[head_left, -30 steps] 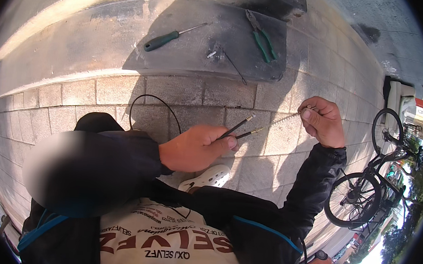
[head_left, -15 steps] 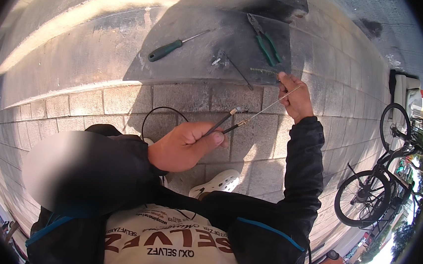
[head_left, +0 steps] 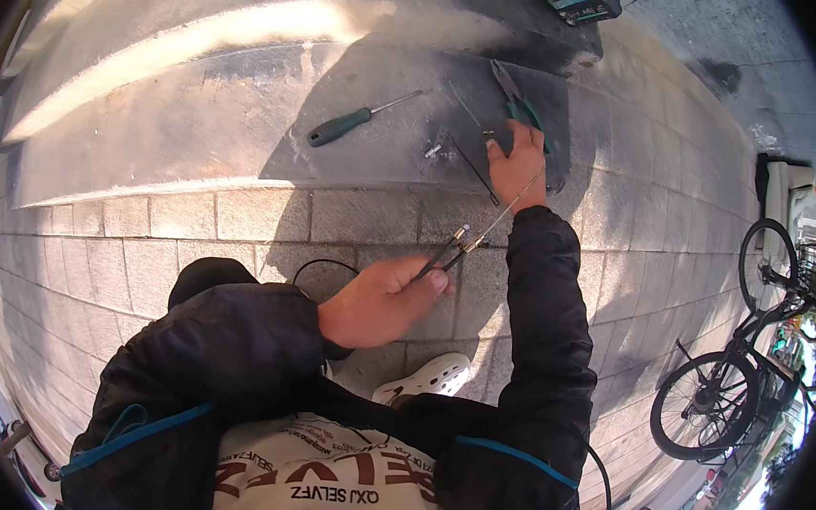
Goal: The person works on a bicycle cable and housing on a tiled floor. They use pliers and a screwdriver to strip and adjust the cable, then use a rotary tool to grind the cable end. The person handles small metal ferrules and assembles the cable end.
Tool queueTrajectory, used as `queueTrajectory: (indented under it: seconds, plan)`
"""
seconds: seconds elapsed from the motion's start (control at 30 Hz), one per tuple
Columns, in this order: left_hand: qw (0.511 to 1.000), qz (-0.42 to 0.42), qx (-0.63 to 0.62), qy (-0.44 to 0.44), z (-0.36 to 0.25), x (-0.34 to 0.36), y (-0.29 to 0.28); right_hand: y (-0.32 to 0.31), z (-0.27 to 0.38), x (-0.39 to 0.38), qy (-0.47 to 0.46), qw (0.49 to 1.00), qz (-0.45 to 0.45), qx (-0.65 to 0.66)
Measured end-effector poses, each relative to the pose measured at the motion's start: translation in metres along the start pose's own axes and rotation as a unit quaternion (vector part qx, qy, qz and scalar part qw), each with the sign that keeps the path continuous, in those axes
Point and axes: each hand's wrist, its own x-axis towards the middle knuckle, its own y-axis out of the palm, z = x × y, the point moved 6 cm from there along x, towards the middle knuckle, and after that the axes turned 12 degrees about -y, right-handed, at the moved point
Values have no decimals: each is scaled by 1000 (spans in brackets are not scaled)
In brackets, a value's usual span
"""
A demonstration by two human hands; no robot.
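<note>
My left hand (head_left: 386, 296) is closed on black bike cable ends (head_left: 438, 260) with metal ferrules. A bare wire (head_left: 509, 213) runs from one end up across my right hand (head_left: 518, 166). That hand is over the dark step, thumb and fingers apart, partly covering the green handles of the pliers (head_left: 510, 83); whether it touches them is hard to see. A thin spring (head_left: 465, 104) lies just left of its fingertips. Further left are a small metal piece (head_left: 433, 150), a thin black rod-like piece (head_left: 477, 174) and a green-handled screwdriver (head_left: 341, 127).
A teal and black power tool (head_left: 581, 2) stands at the upper step's right end. A black bicycle (head_left: 720, 366) is parked at the right. Below my hands are a white clog (head_left: 429, 377) and a black cable loop (head_left: 326, 266) on the paving bricks.
My right hand has moved up and left to the step by the pliers. The spring has swung round and now lies left of the fingertips. My left hand still holds the cable ends.
</note>
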Motion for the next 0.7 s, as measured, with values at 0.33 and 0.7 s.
queueTrajectory:
  seconds: [0.33,0.7]
  plan:
    - [1000,24,-16,5,-1,7,11,-102,62,-62,265,702,98,654]
    - [996,-3,71,62,-10,9,19,-113,84,-84,250,772,101,576]
